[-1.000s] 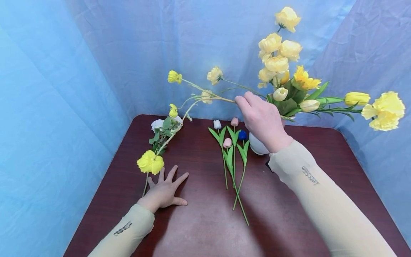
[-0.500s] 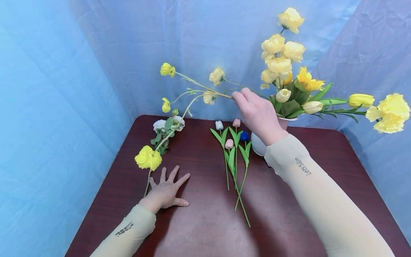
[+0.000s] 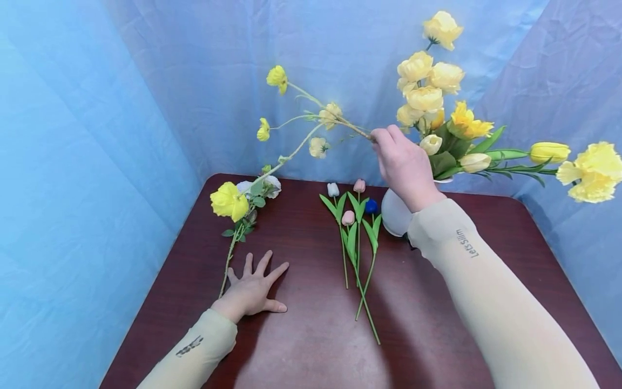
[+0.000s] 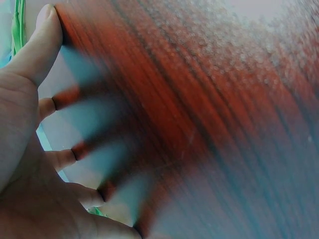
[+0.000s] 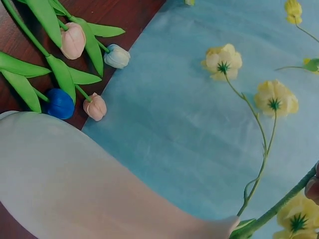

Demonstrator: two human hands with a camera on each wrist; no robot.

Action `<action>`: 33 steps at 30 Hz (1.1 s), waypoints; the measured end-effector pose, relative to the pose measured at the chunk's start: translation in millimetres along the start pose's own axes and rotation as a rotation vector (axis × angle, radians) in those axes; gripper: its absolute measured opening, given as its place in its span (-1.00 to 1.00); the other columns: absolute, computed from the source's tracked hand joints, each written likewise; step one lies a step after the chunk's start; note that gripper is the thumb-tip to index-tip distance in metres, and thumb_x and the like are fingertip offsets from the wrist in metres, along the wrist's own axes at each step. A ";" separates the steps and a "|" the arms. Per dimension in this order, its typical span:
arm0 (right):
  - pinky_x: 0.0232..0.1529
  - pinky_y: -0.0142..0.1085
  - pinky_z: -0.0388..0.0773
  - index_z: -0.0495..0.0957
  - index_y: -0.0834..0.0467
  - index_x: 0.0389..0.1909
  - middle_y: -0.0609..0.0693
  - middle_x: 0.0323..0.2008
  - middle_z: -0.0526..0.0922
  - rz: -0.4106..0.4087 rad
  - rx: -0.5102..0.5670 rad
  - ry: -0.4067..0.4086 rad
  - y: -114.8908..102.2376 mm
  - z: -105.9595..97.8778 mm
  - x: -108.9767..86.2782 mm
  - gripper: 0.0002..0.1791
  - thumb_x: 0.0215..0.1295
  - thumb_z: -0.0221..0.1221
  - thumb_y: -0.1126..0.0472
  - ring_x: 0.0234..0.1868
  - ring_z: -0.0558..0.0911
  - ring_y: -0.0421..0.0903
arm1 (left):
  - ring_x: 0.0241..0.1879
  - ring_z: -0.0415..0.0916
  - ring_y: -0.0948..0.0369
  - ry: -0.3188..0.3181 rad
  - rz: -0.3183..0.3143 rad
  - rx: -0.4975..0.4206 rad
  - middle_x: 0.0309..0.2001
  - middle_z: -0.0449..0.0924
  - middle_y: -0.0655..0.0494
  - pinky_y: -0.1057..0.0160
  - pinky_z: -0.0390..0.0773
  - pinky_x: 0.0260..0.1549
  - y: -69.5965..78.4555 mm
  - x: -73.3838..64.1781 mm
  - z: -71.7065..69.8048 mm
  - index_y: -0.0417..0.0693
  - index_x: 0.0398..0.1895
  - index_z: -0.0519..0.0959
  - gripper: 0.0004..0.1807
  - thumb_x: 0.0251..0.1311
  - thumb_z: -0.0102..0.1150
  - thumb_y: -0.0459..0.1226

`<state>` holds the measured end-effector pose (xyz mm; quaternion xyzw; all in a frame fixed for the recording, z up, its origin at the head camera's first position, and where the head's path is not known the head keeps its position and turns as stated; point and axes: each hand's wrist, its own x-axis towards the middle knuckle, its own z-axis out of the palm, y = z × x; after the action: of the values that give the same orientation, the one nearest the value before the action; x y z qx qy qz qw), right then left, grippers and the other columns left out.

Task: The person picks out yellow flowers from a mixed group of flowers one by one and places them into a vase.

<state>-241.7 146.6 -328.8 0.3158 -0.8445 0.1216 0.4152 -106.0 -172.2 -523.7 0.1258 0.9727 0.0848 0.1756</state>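
My right hand pinches a branching stem of yellow flowers, whose blooms reach out to the left. In the right wrist view the gripped stem slants down to the mouth of the white vase, with fingertips on it at the right edge. A bouquet of yellow flowers stands in the vase, partly behind this hand. Flat on the table, my left hand rests with its fingers spread; the left wrist view shows its fingertips against the glossy wood.
Several tulips, white, pink and blue, lie mid-table between the hands. White roses with green leaves lie at the back left, their stem running beside the left hand. Blue cloth hangs behind the dark red table.
My right hand has shifted right and slightly up with the flower stem, and its yellow blooms have risen on the left. The left hand stays in place on the table.
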 end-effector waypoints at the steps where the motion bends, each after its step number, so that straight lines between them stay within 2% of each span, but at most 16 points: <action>1: -0.64 -0.05 0.47 0.51 0.32 -0.06 0.21 -0.32 0.50 0.016 0.005 -0.002 1.7 -0.6 -0.3 -0.87 0.52 0.13 0.33 -0.60 0.47 0.11 | 0.55 -0.27 -0.44 0.001 0.000 0.001 0.66 -0.24 -0.06 -0.70 -0.03 0.16 0.0 0.1 0.2 0.44 0.63 0.10 0.12 -0.02 0.38 0.35; 11: -0.46 0.09 0.57 0.52 0.33 -0.01 0.27 -0.10 0.62 0.193 0.029 -0.004 10.0 -5.5 -1.7 -0.83 0.54 0.10 0.30 -0.47 0.60 0.24 | 0.56 -0.30 -0.42 -0.004 -0.016 0.006 0.67 -0.26 -0.03 -0.69 -0.04 0.18 0.2 2.1 2.2 0.48 0.63 0.06 0.14 -0.04 0.36 0.38; 16: -0.46 0.19 0.54 0.53 0.34 -0.02 0.30 -0.07 0.63 0.268 -0.016 -0.001 8.5 -7.8 -2.4 -0.83 0.53 0.11 0.32 -0.44 0.60 0.33 | 0.56 -0.30 -0.41 -0.003 -0.020 -0.001 0.67 -0.26 -0.03 -0.70 -0.05 0.18 0.0 1.6 2.6 0.48 0.63 0.06 0.15 -0.05 0.37 0.38; 20: -0.52 0.26 0.50 0.55 0.31 -0.04 0.30 -0.12 0.66 0.346 -0.081 -0.010 8.0 -10.9 -3.5 -0.84 0.52 0.10 0.30 -0.47 0.59 0.38 | 0.56 -0.29 -0.42 0.001 -0.013 0.000 0.67 -0.26 -0.03 -0.70 -0.04 0.18 0.0 1.1 2.6 0.47 0.63 0.07 0.14 -0.05 0.37 0.37; 27: -0.56 0.29 0.47 0.51 0.32 -0.13 0.31 -0.34 0.62 0.492 -0.148 -0.092 10.1 -14.4 -10.9 -0.86 0.50 0.03 0.33 -0.52 0.56 0.45 | 0.56 -0.29 -0.42 -0.004 -0.015 -0.008 0.67 -0.26 -0.03 -0.70 -0.05 0.18 1.2 -0.1 0.6 0.47 0.63 0.08 0.13 -0.04 0.38 0.37; 33: -0.62 0.27 0.42 0.46 0.32 -0.32 0.28 -0.36 0.53 0.549 -0.193 -0.102 13.7 -10.5 -19.9 -0.80 0.50 -0.04 0.32 -0.58 0.51 0.44 | 0.56 -0.27 -0.42 -0.004 -0.014 0.016 0.67 -0.25 -0.05 -0.69 -0.03 0.18 1.4 0.7 1.0 0.47 0.63 0.06 0.13 -0.03 0.35 0.38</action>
<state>-234.7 170.6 -336.9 0.0402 -0.9257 0.1326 0.3520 -106.0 -170.6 -524.6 0.1208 0.9738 0.0756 0.1770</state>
